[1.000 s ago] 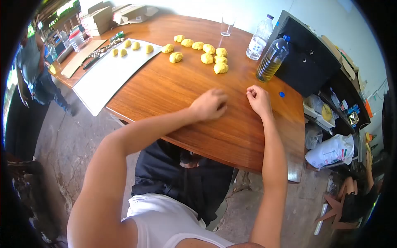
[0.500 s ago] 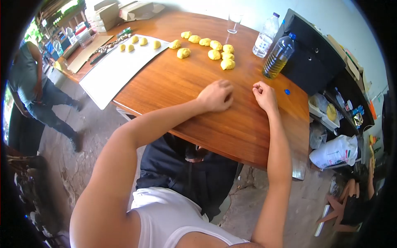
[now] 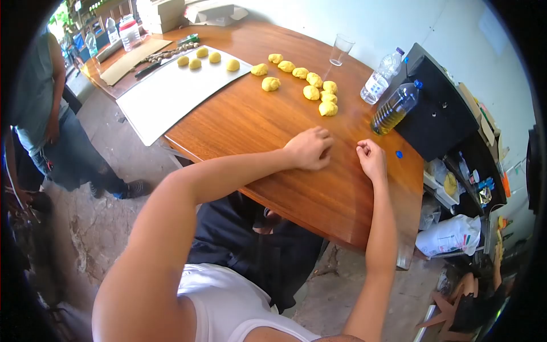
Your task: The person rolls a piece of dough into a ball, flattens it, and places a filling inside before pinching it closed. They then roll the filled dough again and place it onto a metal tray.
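My left hand [image 3: 310,148] rests on the wooden table [image 3: 268,122], fingers curled down towards the tabletop. Its palm side is hidden, so I cannot see what lies under it. To its right, my right hand [image 3: 372,160] is also on the table with fingers curled in; anything inside them is hidden. Beyond both hands sit several lumps of yellow dough [image 3: 271,84], the nearest one [image 3: 328,109] a short way past my left hand. Smoother dough balls [image 3: 195,64] lie at the far end of a white tray [image 3: 156,105]. A blue bottle cap [image 3: 399,154] is right of my right hand.
A bottle of yellow oil [image 3: 393,111], a clear bottle [image 3: 380,78] and a glass [image 3: 341,50] stand at the back. Cardboard [image 3: 132,61] and boxes [image 3: 213,13] are at the far left. A person [image 3: 48,108] stands left of the table. Cluttered shelves [image 3: 456,176] are on the right.
The view has shifted, so the table's objects sit lower and mostly further right in it. Both hands stay curled on the table. The person at left appears nearer, legs in a different stance.
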### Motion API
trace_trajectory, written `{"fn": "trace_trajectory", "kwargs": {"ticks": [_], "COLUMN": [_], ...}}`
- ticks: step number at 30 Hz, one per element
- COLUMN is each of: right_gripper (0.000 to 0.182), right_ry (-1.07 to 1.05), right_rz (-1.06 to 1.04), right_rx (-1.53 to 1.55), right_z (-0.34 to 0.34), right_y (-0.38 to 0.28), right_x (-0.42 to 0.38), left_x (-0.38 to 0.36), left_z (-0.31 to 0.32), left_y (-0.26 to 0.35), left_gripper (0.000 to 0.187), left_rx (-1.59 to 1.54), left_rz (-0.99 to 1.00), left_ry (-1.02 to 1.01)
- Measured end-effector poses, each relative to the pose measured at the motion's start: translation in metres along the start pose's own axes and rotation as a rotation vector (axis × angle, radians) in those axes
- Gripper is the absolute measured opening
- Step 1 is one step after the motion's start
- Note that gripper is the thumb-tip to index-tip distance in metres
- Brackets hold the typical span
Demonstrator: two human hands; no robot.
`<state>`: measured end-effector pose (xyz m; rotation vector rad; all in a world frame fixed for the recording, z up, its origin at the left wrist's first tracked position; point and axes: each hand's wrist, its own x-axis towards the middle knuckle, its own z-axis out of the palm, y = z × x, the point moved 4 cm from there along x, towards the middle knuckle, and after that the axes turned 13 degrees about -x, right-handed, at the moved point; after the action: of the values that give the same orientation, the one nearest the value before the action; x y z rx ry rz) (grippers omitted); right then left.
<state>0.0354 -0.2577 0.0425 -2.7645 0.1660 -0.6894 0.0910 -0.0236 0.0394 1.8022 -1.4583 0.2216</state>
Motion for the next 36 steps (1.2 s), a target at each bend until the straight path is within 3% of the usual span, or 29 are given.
{"fn": "trace_trajectory", "kwargs": {"ticks": [4,6,10,12,15,20,22,26,28,31,35,36], "right_gripper": [0.013,0.013,0.014,0.014,0.014,0.015,0.016,0.016,0.015,0.015,0.015,0.014], "right_ry": [0.001,-0.008,-0.025,-0.02,-0.017,-0.032,-0.007,-0.002,-0.006,-0.015,-0.008,-0.006], "right_rz": [0.036,0.072,0.097,0.095,0.075,0.078,0.084,0.094,0.077,0.049,0.073,0.09], "right_rx": [0.064,0.051,-0.013,-0.039,-0.018,0.051,0.006,-0.006,0.03,0.071,0.047,0.025], "right_z": [0.003,0.0,0.004,0.001,-0.002,0.003,0.001,-0.001,-0.001,-0.001,-0.002,-0.001], "right_y": [0.004,0.002,-0.001,-0.002,0.005,0.006,0.0,0.003,0.005,0.006,0.0,0.0], "right_x": [-0.001,0.002,0.005,0.001,-0.002,0.003,0.003,0.0,-0.003,-0.002,-0.001,0.0], "left_x": [-0.067,-0.084,-0.029,0.001,-0.017,-0.075,-0.062,-0.006,-0.004,-0.047,-0.059,-0.045], "left_z": [-0.034,-0.055,-0.038,-0.01,0.003,-0.045,-0.048,-0.007,0.01,-0.017,-0.041,-0.04], "left_y": [0.033,0.026,-0.011,-0.021,0.008,0.04,0.014,-0.017,0.006,0.052,0.027,0.006], "left_gripper": [0.022,0.02,0.016,0.015,0.016,0.016,0.016,0.016,0.016,0.016,0.015,0.016], "left_rx": [-0.131,-0.004,0.076,-0.033,-0.128,-0.11,0.004,-0.043,-0.034,-0.134,-0.091,-0.02], "left_rz": [0.036,-0.124,-0.046,-0.031,0.019,0.052,-0.171,-0.201,0.024,0.134,0.041,-0.071], "left_ry": [-0.023,-0.042,0.076,-0.011,0.006,0.03,0.005,-0.007,-0.076,-0.053,-0.063,-0.041]}}
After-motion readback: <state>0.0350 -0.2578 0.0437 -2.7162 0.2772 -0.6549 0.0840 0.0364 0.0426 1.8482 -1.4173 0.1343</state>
